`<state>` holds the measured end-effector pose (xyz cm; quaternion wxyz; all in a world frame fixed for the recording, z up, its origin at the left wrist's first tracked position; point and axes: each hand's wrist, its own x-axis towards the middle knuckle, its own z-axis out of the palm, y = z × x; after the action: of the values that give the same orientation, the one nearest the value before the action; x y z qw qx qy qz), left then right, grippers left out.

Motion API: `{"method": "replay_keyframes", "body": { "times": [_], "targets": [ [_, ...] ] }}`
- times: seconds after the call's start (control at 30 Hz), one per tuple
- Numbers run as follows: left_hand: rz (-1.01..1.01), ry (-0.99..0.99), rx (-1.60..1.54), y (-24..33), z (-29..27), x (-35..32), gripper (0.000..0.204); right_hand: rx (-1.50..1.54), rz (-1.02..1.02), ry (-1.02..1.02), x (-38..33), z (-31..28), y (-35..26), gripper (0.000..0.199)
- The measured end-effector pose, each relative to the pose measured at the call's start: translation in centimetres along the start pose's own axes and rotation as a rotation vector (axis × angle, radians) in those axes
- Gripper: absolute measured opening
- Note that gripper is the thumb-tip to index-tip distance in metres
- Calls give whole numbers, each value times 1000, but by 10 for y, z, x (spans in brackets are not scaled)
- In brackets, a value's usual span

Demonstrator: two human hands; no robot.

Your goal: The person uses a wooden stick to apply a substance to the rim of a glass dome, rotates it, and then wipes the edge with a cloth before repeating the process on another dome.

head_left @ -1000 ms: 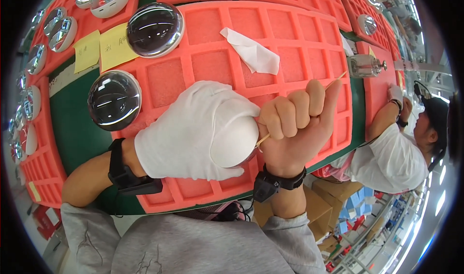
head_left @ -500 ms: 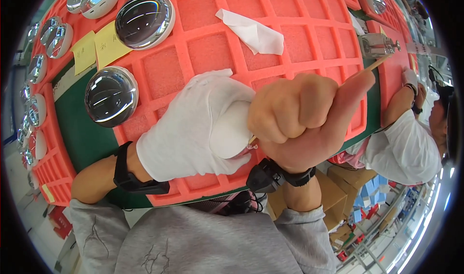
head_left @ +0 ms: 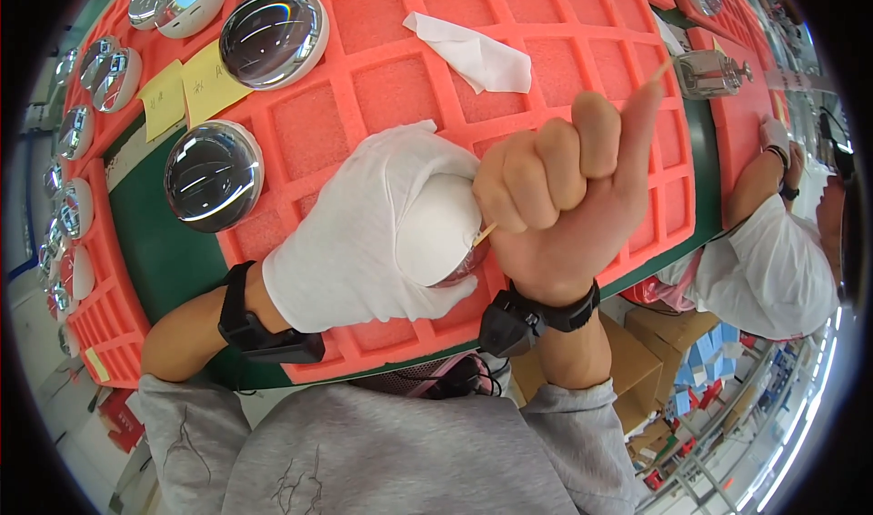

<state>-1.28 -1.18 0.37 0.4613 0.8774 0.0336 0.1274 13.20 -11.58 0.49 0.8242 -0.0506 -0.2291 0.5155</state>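
Observation:
My left hand (head_left: 364, 233), in a white glove, cups a round glass lens (head_left: 450, 242) over the orange foam tray (head_left: 546, 88); only a white face and dark lower rim of the lens show. My right hand (head_left: 564, 197), bare, is fisted around a thin wooden stick (head_left: 485, 234). One end of the stick touches the lens edge and the other end pokes out past my thumb. Both wrists wear black bands.
Two large domed glass lenses (head_left: 273, 35) (head_left: 213, 171) sit in the tray's left cells, with yellow sticky notes (head_left: 195, 83) between them. A white wipe (head_left: 477, 56) lies on the tray. More lenses line the far left trays. Another person in white (head_left: 773, 260) works at right.
Both hands and the lens have come closer to the camera. My right fist has rolled so the stick's lower end now meets the lens rim.

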Motion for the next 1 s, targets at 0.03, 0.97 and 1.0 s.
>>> {"method": "replay_keyframes", "body": {
  "times": [0.03,0.97,1.0],
  "targets": [
    [-18,1,-23,1,0,1,83,-38,2,8,0,2,0,59],
    [-133,45,-154,8,10,8,72,-309,15,-214,-1,9,-6,60],
    [-133,37,-166,8,9,10,72,-343,18,-223,0,8,-6,60]
  ]
}}
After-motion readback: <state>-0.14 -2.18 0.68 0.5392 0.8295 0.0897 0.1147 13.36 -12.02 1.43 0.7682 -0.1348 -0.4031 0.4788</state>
